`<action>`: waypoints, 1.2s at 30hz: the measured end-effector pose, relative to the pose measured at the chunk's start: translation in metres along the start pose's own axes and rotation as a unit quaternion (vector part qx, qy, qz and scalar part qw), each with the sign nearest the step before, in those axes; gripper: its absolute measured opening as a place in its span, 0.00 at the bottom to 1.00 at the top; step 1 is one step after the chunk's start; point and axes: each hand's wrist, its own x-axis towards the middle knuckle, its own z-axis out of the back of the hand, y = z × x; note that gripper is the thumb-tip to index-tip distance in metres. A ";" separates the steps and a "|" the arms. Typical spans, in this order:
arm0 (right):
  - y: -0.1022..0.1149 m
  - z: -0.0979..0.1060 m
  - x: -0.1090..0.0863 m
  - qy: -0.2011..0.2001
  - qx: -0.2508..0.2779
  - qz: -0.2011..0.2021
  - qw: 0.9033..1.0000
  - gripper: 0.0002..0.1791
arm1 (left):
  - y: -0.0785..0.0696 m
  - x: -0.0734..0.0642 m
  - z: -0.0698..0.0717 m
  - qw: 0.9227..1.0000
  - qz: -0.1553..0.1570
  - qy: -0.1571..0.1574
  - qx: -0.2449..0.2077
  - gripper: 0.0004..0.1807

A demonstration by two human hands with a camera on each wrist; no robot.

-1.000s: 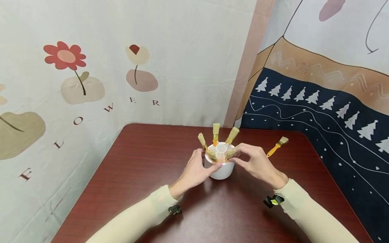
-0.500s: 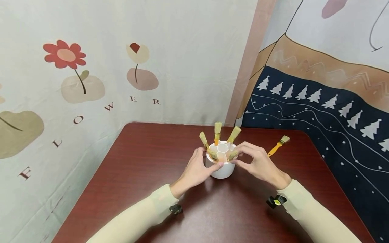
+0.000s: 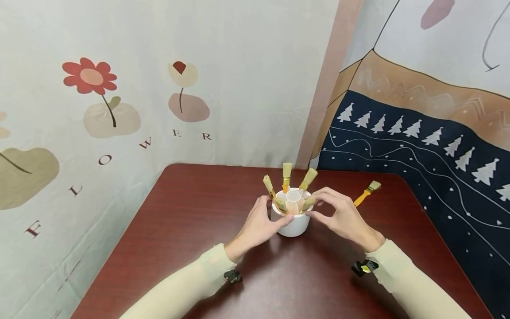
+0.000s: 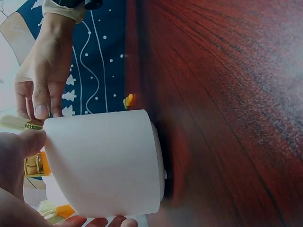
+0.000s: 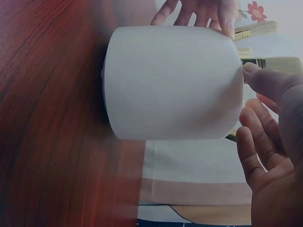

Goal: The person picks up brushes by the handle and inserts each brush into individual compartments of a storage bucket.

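A round white pen holder (image 3: 292,227) with divided compartments stands on the table, several paintbrushes with yellow-orange handles upright in it, bristles up. My left hand (image 3: 260,221) grips its left side, thumb at the front rim, fingers round the far side. At the right front, my right hand (image 3: 342,219) has thumb and index finger about a paintbrush (image 3: 307,204) in the front right compartment. In the right wrist view the thumb (image 5: 265,78) lies against this paintbrush (image 5: 284,65) just above the rim, other fingers spread below. The lower part of the brush is hidden inside the holder.
One more paintbrush (image 3: 367,192) lies on the dark red-brown table (image 3: 191,212), to the right behind my right hand. Behind the table hang a pale flower-print cloth (image 3: 239,88) and a navy cloth with white trees (image 3: 398,146).
Both hands stay at the holder with nearly the same finger positions. The view shifts slightly; the brushes keep their places.
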 end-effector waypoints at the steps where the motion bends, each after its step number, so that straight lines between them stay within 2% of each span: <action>1: 0.000 0.001 -0.001 -0.002 0.000 -0.003 1.000 0.30 | 0.000 0.000 0.000 1.000 0.000 -0.002 -0.002 0.47; 6: -0.003 0.007 -0.006 -0.008 -0.006 -0.019 1.000 0.31 | -0.001 -0.003 -0.002 1.000 0.009 -0.020 -0.006 0.50; 9: -0.005 0.011 -0.009 -0.013 -0.009 -0.028 0.999 0.32 | -0.003 -0.007 -0.004 0.999 0.026 -0.041 -0.011 0.52; 13: -0.010 0.019 -0.013 -0.026 -0.017 -0.041 0.999 0.32 | -0.006 -0.013 -0.009 0.996 0.047 -0.072 -0.013 0.48; 15: -0.014 0.024 -0.014 -0.035 -0.028 -0.047 0.998 0.31 | -0.007 -0.016 -0.011 0.996 0.047 -0.079 -0.013 0.45; 20: -0.026 0.034 -0.018 -0.056 -0.049 -0.068 0.995 0.30 | -0.008 -0.018 -0.017 0.996 0.036 -0.083 0.004 0.41; 27: -0.045 0.043 -0.025 -0.078 -0.065 -0.091 0.991 0.24 | -0.011 -0.016 -0.020 0.994 0.045 -0.086 0.040 0.42; 36: -0.070 0.054 -0.035 -0.089 -0.093 -0.114 0.985 0.20 | -0.012 -0.015 -0.019 0.995 0.055 -0.079 0.039 0.42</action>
